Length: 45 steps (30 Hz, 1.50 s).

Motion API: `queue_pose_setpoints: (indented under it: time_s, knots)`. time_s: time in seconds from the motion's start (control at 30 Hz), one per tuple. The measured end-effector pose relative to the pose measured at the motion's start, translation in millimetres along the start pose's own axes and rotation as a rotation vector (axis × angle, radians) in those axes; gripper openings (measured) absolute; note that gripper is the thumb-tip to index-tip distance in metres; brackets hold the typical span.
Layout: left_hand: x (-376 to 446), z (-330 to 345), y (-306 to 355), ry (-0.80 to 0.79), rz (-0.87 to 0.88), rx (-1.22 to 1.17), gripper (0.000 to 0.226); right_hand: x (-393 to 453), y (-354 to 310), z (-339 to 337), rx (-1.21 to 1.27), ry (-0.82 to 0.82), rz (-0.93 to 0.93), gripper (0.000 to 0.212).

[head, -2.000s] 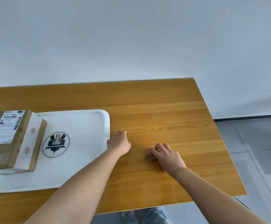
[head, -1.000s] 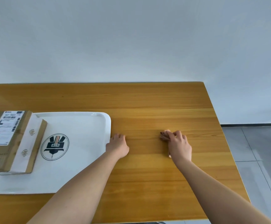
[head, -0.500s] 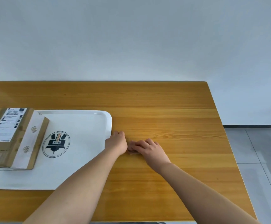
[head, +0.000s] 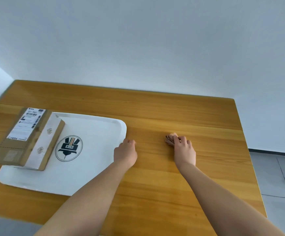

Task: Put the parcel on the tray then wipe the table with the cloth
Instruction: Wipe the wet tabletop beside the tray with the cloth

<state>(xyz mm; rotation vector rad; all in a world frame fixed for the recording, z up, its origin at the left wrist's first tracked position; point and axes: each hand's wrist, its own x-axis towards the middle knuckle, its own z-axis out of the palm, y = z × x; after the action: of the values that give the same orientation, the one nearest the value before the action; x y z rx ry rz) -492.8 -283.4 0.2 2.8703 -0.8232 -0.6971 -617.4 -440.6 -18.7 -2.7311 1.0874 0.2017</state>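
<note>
The wide orange-brown wooden counter (head: 181, 116) has a smooth, slightly glossy grain. The white rectangular plastic tray (head: 94, 123), beside the left hand (head: 125, 153), looks smooth with a soft shine. On it, the brown cardboard parcel (head: 26, 137) is matt, with a paper label. The small pinkish crumpled cloth (head: 170, 139) under the right hand (head: 184, 150) looks soft.

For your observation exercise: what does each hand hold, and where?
The right hand holds the bunched cloth under its fingertips. The left hand rests by the tray's edge; whether it grips cannot be told.
</note>
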Motion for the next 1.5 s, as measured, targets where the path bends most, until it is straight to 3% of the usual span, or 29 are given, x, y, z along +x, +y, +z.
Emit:
queue_pose_setpoints:
  time_s: [0.23, 0.4, 0.6, 0.67, 0.87, 0.97, 1.17, 1.37, 1.43, 1.5]
  knots:
    - [0.1, 1.5, -7.8, 0.181, -0.041, -0.07, 0.038, 8.9, -39.7, 11.2, 0.129, 0.054, -0.276, 0.062]
    - [10.0, -4.3, -9.6, 0.188, -0.052, -0.08, 0.037, -15.5, -53.5, 26.2, 0.116, 0.057, -0.56, 0.056]
    - [19.3, -1.9, -8.9, 0.156, -0.031, -0.065, 0.037, -25.1, -22.6, 26.8, 0.008, 0.028, -0.824, 0.059]
    - [21.2, -1.6, -10.2, 0.161, -0.022, -0.066, 0.038, -16.4, -10.9, 19.8, -0.051, 0.052, -0.8, 0.062]
    - [23.3, -3.4, -23.3, 0.194, -0.034, -0.073, 0.038, 11.2, -19.4, 6.8, 0.011, 0.119, -0.294, 0.066]
    - [23.0, -4.3, -32.4, 0.222, -0.053, -0.104, 0.037, 21.8, -47.6, 12.1, 0.091, 0.117, -0.195, 0.063]
    - [25.2, -7.7, -42.6, 0.27, -0.065, -0.136, 0.034, 23.7, -78.4, 19.4, 0.07, 0.079, -0.45, 0.058]
    - [29.5, -9.8, -40.1, 0.261, -0.067, -0.13, 0.033, 8.7, -52.0, 15.3, -0.057, -0.005, -0.832, 0.045]
    - [30.7, -10.7, -40.0, 0.258, -0.063, -0.129, 0.033, 13.6, -41.9, 13.0, -0.099, -0.01, -0.817, 0.047]
    - [31.3, -11.4, -42.2, 0.257, -0.06, -0.129, 0.033, 20.0, -40.6, 10.2, -0.085, -0.008, -0.675, 0.05]
